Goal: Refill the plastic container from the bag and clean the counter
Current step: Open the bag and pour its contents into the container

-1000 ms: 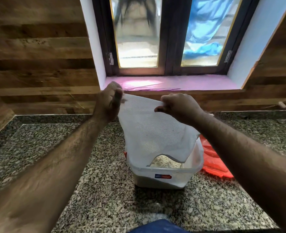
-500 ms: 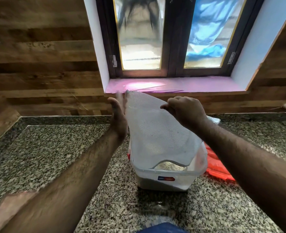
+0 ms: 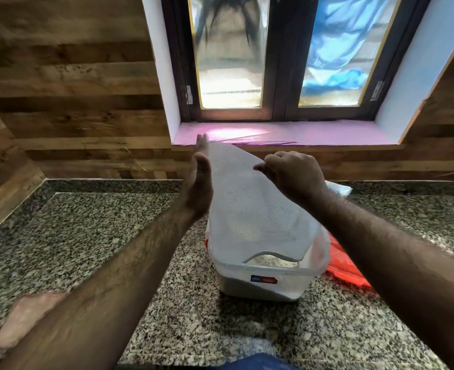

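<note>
The white mesh bag (image 3: pixel 250 209) hangs mouth-down into the plastic container (image 3: pixel 263 279) on the tabletop (image 3: pixel 92 236). The right hand (image 3: pixel 292 174) pinches the bag's upper edge with curled fingers; the left hand (image 3: pixel 198 182) lies flat against the bag's left side, fingers straight.

White mesh-patterned bag (image 3: pixel 250 206), translucent white container (image 3: pixel 263 284), red lid (image 3: pixel 346 268), speckled grey-black granite counter (image 3: pixel 87 236), pink sill (image 3: pixel 314 133)
</note>
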The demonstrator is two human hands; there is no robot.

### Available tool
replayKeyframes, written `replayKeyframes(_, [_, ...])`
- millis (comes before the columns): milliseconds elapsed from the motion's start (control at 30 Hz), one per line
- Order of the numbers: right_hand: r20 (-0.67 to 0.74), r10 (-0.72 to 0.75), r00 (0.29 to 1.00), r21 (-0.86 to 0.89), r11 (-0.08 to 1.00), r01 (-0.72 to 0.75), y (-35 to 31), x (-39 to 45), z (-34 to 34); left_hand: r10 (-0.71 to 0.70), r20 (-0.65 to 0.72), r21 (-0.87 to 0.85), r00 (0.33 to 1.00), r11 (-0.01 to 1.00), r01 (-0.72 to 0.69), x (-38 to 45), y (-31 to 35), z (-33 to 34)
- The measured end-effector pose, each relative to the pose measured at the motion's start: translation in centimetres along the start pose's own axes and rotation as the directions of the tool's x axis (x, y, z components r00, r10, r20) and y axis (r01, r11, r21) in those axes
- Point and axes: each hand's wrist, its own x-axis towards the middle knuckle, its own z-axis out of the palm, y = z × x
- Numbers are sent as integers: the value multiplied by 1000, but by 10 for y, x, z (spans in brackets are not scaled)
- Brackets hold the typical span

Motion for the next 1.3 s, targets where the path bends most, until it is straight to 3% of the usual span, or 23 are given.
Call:
replayKeyframes(67, [6,-4,1000,16,1000,4,0,-1,-1,117,-76,128,990,986,-106,3,0,-3])
replayKeyframes(133, [-11,-7,1000,24,1000,8,-1,-2,-3,357,-206,397,911,882,-256,8,9,-7])
replayKeyframes(200, [-32,-18,999,17,1000,18,-1,-1,-5,512,-64,612,857,698,-371,14,16,-14])
replayKeyframes(267, [-21,-40,999,17,999,40,-3,1,-7,329,230,746,916,545,-383,18,20,-20])
replayKeyframes(300, [-14,-56,998,20,998,56,-5,2,-8,220,302,786,928,493,-373,19,21,-20])
replayKeyframes(333, [-13,-69,998,25,997,70,-6,2,-10,198,308,811,931,457,-365,19,21,-20])
replayKeyframes(400, [-31,-74,997,36,997,75,-9,4,-13,333,275,825,902,399,-399,19,23,-16])
replayKeyframes(467, [-45,-67,997,39,997,69,-10,7,-15,435,277,814,857,368,-450,19,26,-12])
replayKeyframes(567, [-54,-81,995,43,996,83,-10,10,-18,253,370,827,894,349,-441,20,30,-8])
replayKeyframes(600, [-58,-88,994,48,995,91,-11,11,-19,267,362,826,893,352,-440,20,30,-7])
replayKeyframes(700, [-88,-77,993,72,994,84,-13,13,-23,503,239,802,830,381,-461,23,25,-10])
replayKeyframes(833, [-83,-98,992,72,992,104,-10,12,-24,448,217,871,867,312,-379,31,11,-12])
replayKeyframes(967, [-76,-116,990,147,981,126,-9,13,-27,615,233,863,753,226,-451,47,7,-15])
replayKeyframes(1067, [53,-110,993,248,964,93,-4,15,-40,670,280,850,688,160,-502,56,10,-20])
replayKeyframes(1167, [122,49,991,287,954,-82,15,10,-54,689,224,836,689,227,-500,59,10,-28])
replayKeyframes(1300, [150,190,970,173,961,-215,58,-9,-58,606,107,840,789,369,-397,59,2,-36])
